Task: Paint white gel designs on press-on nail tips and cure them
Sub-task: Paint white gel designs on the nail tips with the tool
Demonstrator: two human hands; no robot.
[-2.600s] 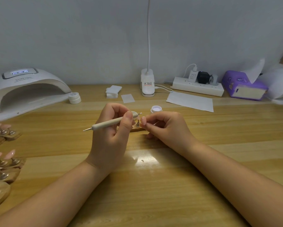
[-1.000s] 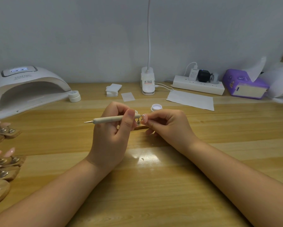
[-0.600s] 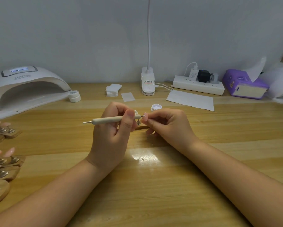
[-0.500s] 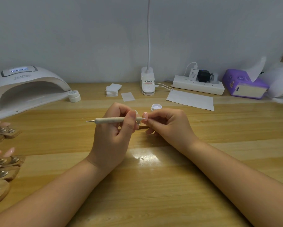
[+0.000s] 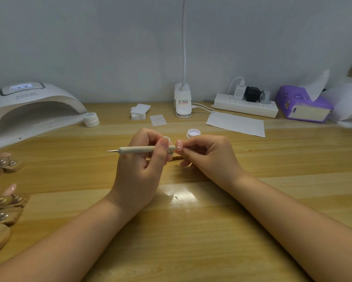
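My left hand (image 5: 139, 165) grips a beige dotting pen (image 5: 144, 149) that lies level, its metal tip touching a pink nail tip (image 5: 179, 143). My right hand (image 5: 208, 157) pinches that nail tip and its small holder, whose wooden base (image 5: 178, 158) is mostly hidden under the fingers. An open gel pot (image 5: 193, 132) with white gel stands just behind my right hand. A second small white pot or lid (image 5: 166, 138) peeks out behind my left thumb. The white curing lamp (image 5: 28, 110) sits at the far left, display lit.
Several wooden holders with pink nail tips (image 5: 3, 200) lie along the left edge. A closed white jar (image 5: 91, 119), wipe pads (image 5: 139, 111), a desk-lamp base (image 5: 183, 102), a paper sheet (image 5: 235, 124), a power strip (image 5: 245, 104), a purple tissue pack (image 5: 303, 105) line the back.
The pen has swung from a tilted to a level position and its tip has come onto the nail tip. Both hands stay at the same spot.
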